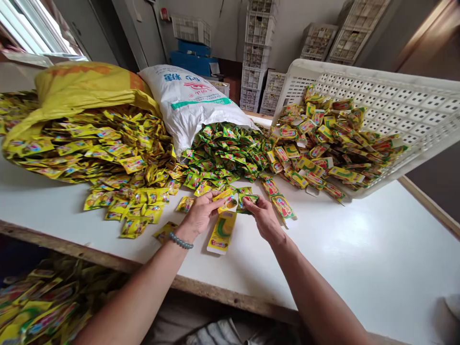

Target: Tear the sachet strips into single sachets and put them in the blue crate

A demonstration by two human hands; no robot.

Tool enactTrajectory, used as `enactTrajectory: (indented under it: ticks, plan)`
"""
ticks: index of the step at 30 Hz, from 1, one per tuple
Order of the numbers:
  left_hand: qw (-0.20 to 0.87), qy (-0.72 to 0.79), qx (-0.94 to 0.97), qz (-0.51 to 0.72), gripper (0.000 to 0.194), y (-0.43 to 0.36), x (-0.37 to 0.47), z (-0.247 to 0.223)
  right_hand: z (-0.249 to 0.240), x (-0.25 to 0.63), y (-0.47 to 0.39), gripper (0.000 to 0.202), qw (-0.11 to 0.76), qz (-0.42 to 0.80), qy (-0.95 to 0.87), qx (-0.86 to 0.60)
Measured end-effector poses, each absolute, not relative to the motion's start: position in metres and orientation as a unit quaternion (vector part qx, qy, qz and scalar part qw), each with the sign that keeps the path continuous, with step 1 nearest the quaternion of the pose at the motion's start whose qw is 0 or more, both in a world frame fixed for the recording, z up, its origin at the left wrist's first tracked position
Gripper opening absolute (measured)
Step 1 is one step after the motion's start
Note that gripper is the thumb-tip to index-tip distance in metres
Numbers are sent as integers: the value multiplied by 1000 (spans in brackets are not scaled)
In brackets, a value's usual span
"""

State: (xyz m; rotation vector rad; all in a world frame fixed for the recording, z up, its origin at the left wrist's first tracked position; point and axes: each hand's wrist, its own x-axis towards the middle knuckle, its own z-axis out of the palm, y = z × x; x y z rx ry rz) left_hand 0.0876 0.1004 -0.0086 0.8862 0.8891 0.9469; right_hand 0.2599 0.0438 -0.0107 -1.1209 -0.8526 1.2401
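My left hand [201, 213], with a beaded bracelet at the wrist, pinches a small yellow sachet [227, 201] between thumb and fingers. Close beside it, my right hand [265, 218] grips a small green sachet [247, 203]. Below the hands a flat yellow box [222, 234] lies on the white table [334, 258]. Near my right hand lie narrow printed boxes [282, 206]. Single yellow sachets [185, 204] are scattered to the left of my left hand. Just beyond both hands spreads a heap of green sachets [230, 153].
A yellow sack [93, 81] spills yellow sachets [100, 143] at left. Behind the green heap lies a white sack [194, 96]. At right, a tilted white plastic crate [388, 96] spills small boxes [316, 148]. Stacked crates [257, 52] stand by the wall. More packets [43, 306] lie below the table edge.
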Motion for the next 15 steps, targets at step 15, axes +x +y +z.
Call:
enactTrajectory:
  ticks: [15]
  plan:
    - [610,438,576,324,30,93,105,-8,-28,262,41,30,557,446,-443,-543]
